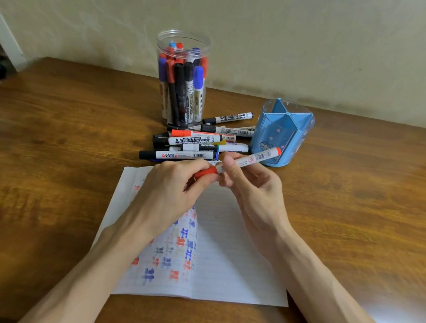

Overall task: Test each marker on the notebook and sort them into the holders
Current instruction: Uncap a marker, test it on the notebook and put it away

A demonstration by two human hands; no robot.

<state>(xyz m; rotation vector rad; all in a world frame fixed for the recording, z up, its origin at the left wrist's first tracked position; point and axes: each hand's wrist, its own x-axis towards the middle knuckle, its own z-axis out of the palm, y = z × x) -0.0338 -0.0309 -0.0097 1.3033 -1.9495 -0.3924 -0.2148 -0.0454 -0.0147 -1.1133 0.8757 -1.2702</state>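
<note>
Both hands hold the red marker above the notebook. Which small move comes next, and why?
Probably pull the red cap off: the left hand grips it, the right hand holds the marker by its barrel, and the cap looks seated.

The left hand and right hand are showing bare, and both forearms are running uncovered down to the lower edge of the view. Tendons and faint veins are standing out along the right forearm; the left forearm is looking slim at the wrist, and a short-trimmed nail is showing on the right thumb
</note>
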